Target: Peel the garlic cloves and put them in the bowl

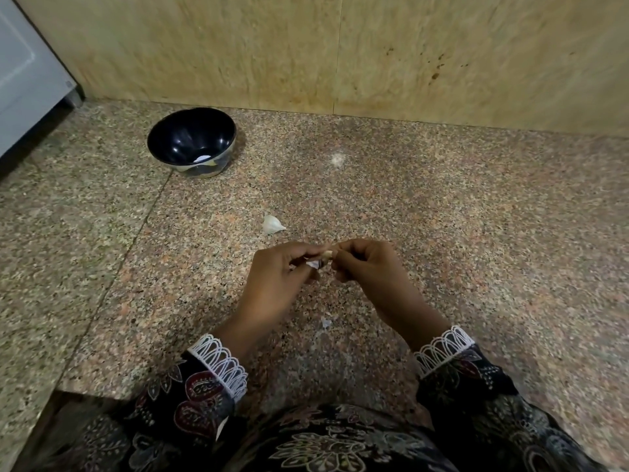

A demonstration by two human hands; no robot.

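Clove (327, 255) between the hands: mostly covered by fingertips, only a pale end shows; how much skin remains cannot be told. Bowl (191, 143) contents: pale patch at the bottom, too indistinct to identify. Small white scrap (326, 322) on the table nearer than the hands: blurred. Cabinet (23, 73) left of the bowl: cut by the frame edge.

both forearms enter from the lower edge of the frame and converge near its centre, wrists bent slightly inward, each in a dark patterned sleeve with a white lace cuff. the left hand (282, 267) sits just left of centre, knuckles up, its fingers curled in with thumb and fingertips meeting in a pinch. the right hand (366, 264) mirrors it just right of centre — fingers curled, tips pinched. the two sets of fingertips nearly touch at the middle — backs of both hands face the camera.
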